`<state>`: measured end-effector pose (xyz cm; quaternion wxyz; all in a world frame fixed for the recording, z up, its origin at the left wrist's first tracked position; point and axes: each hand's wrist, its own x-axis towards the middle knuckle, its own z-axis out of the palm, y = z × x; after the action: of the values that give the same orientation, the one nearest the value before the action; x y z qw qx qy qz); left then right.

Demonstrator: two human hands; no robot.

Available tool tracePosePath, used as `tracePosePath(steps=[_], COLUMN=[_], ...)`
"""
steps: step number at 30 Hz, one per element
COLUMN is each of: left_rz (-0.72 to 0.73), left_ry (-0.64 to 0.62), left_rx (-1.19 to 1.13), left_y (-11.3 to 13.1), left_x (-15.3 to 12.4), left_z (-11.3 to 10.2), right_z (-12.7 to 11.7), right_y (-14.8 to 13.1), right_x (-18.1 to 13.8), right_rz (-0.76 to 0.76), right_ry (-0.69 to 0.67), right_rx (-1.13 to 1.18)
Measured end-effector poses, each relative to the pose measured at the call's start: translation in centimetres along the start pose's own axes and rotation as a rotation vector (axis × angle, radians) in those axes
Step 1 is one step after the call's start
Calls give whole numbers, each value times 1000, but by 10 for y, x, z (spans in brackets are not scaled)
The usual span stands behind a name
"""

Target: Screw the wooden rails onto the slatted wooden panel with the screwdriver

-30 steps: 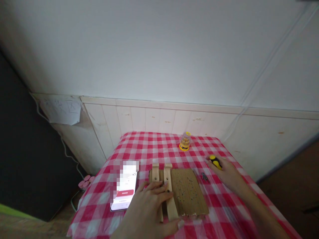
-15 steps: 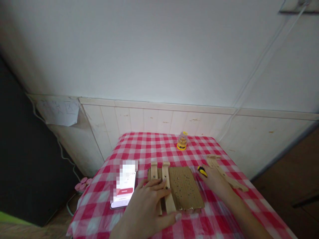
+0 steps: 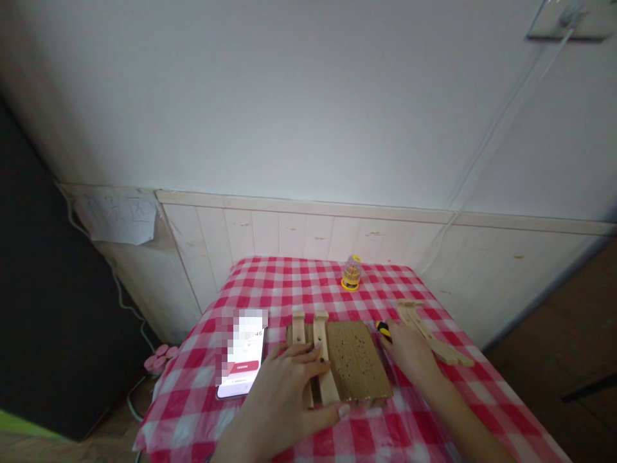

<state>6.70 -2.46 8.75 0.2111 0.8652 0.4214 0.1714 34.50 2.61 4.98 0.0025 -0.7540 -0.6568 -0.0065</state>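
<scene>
My left hand (image 3: 289,392) lies spread over two pale wooden strips (image 3: 321,334) with holes. Its fingers rest across them, and the thumb reaches over the near edge of a brown pad, perhaps corrugated cardboard (image 3: 357,363), dotted with small holes or dark specks. The strips lie side by side on the pad's left part. To the right of the pad, my right hand (image 3: 407,350) is closed round a yellow-and-black screwdriver handle (image 3: 384,330); the rest of it is hidden. Just beyond that hand lie more wooden strips (image 3: 434,341).
A lit phone (image 3: 243,360) lies left of the pad. Near the wall stands a clear, yellow-based container (image 3: 351,273), apparently of screwdriver bits. A red-and-white checked cloth (image 3: 294,283) covers the table. Pink round objects (image 3: 160,358) sit beside its left edge.
My right hand has shifted slightly left, closer to the pad, with the screwdriver. My left hand stays on the strips. The camera view has moved a little.
</scene>
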Motion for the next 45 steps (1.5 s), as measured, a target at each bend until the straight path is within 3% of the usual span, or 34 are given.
tracePosePath(steps=[9, 16, 23, 26, 29, 34, 45], left_rz=[-3, 21, 15, -5, 58, 101, 140], left_ry=[-8, -11, 78, 127, 69, 29, -16], left_rx=[8, 16, 32, 71, 50, 29, -126], left_y=[1, -1, -8, -13, -17, -23, -26], left_x=[1, -1, -2, 3, 10, 17, 30], left_z=[-2, -2, -17, -23, -21, -8, 0], right_z=[-7, -25, -45, -44, -41, -37, -41], right_y=[6, 0, -31, -43, -55, -65, -64], right_x=[4, 0, -4, 3, 8, 11, 13], right_rz=[-54, -246, -526, -631, -729, -796, -804], right_ry=[130, 170, 60, 31, 25, -14, -91], right_rx=[67, 234, 556, 444, 278, 228, 453])
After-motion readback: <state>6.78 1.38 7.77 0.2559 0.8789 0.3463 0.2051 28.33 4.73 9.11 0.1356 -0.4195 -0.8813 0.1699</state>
